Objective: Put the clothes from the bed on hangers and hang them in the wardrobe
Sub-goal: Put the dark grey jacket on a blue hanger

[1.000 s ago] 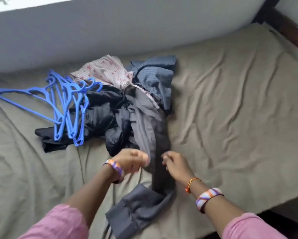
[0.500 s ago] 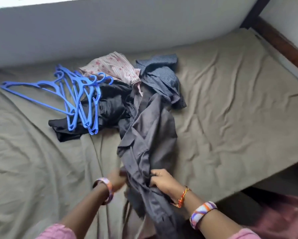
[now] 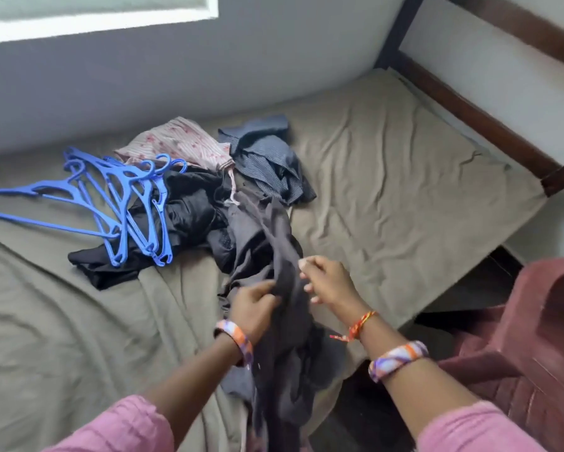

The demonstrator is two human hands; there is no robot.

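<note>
Both hands on dark grey crumpled garment (image 3: 284, 256), near bed edge.
Left hand (image 3: 253, 306) grip pinches its fabric; right hand (image 3: 328, 283) grip pinches its fold. Blue plastic hangers (image 3: 124, 203) lie far left of them.

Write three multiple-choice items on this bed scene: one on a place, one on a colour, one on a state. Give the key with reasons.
1. Where do the hangers lie?
A. On the bed, left of the clothes pile
B. On the chair
C. In the person's hands

2. What colour are the hangers?
A. White
B. Blue
C. Black

3. What is the dark grey garment's state?
A. Already on a hanger
B. Folded flat
C. Gripped by both hands, no hanger in it

Key: 1 A, they rest on the sheet, partly over the black garment. 2 B, all are blue plastic. 3 C, the left hand and right hand hold its bunched cloth.
</note>
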